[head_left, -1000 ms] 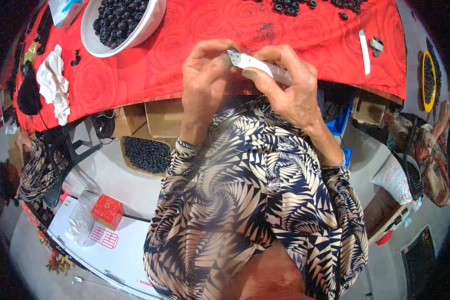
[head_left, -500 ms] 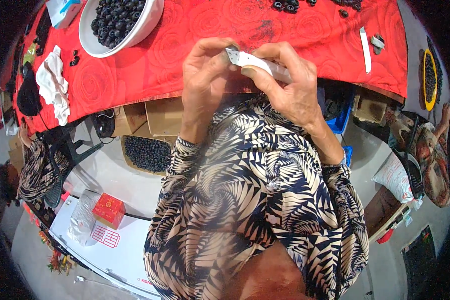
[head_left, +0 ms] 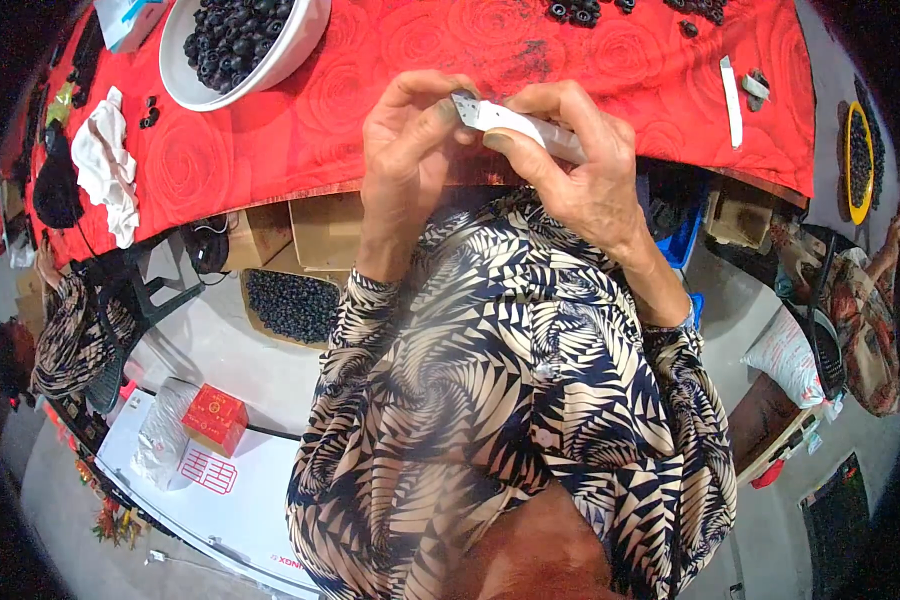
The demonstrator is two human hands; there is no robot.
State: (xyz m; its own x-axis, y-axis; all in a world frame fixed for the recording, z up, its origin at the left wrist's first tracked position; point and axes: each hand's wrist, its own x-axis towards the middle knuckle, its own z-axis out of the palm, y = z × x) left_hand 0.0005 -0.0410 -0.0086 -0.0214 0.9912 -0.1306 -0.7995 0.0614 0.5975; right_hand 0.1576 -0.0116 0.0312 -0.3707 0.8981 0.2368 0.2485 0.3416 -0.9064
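In my right hand (head_left: 580,165) is a white-handled blade (head_left: 518,124), slim and flat, its speckled tip pointing left. The thumb presses along the white handle while the fingers curl over the far side. My left hand (head_left: 407,135) is closed in a pinch right at the blade's tip. Between its fingertips is a small dark piece, mostly hidden by the fingers and the blade, so its shape does not show. Both hands are raised over the near edge of a table with a red rose-patterned cloth (head_left: 360,60).
A white bowl (head_left: 308,42) of small round black parts stands far left, near a crumpled white cloth (head_left: 105,165). Loose black parts (head_left: 575,12) lie at the far edge. Another white strip (head_left: 732,100) rests right. Below the table sits a box of black parts (head_left: 292,306). People sit at both sides.
My left hand has shifted very slightly up and left at the blade's tip. The grip of both hands looks the same.
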